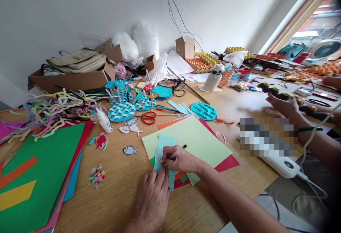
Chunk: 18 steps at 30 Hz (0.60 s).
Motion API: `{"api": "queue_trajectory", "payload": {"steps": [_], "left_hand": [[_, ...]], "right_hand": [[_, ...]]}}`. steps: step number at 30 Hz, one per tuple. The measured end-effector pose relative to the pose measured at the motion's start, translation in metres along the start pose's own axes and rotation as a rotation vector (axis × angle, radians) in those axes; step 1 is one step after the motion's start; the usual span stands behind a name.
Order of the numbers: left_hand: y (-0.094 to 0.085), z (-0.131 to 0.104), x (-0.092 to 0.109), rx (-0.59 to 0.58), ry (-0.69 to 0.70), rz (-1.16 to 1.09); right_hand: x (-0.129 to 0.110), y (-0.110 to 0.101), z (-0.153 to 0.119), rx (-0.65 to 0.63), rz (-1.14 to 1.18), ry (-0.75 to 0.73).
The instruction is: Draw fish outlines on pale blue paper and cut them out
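Observation:
My right hand [179, 158] grips a pen [179, 152], its tip down on a light blue paper strip [166, 140]. Fish outlines show on the strip, partly covered by my fingers. My left hand [154, 197] lies flat with fingers stretched out, pressing the strip's lower end. Beneath the strip is a pale green sheet [197, 137], with red and orange sheets under it. Left of my hands lie a small grey paper fish [130, 150] and white fish cutouts [130, 127]. Red-handled scissors [148, 118] rest beyond them.
A white glue bottle [104, 120] stands near green card sheets [61, 158] and tangled pipe cleaners [58, 108]. Blue wavy discs [122, 111] carry decorations. A white power strip [279, 163] lies at the right edge. Another person's hand [286, 108] is beyond it.

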<state>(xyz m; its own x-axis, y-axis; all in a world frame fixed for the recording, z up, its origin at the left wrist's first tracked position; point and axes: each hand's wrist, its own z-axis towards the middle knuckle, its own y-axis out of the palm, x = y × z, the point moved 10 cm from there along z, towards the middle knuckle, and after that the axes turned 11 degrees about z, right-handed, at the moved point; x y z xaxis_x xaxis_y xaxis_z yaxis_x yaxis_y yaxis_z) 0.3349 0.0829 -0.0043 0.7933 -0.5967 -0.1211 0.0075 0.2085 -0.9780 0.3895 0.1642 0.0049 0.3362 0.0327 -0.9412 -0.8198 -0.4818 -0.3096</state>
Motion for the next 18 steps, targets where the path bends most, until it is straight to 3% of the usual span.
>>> {"api": "queue_trajectory", "payload": {"steps": [18], "left_hand": [[0.0001,-0.0002,0.001,-0.003,0.005,-0.001]], "right_hand": [[-0.0026,0.0002,0.0005,-0.015,-0.027,-0.012]]}}
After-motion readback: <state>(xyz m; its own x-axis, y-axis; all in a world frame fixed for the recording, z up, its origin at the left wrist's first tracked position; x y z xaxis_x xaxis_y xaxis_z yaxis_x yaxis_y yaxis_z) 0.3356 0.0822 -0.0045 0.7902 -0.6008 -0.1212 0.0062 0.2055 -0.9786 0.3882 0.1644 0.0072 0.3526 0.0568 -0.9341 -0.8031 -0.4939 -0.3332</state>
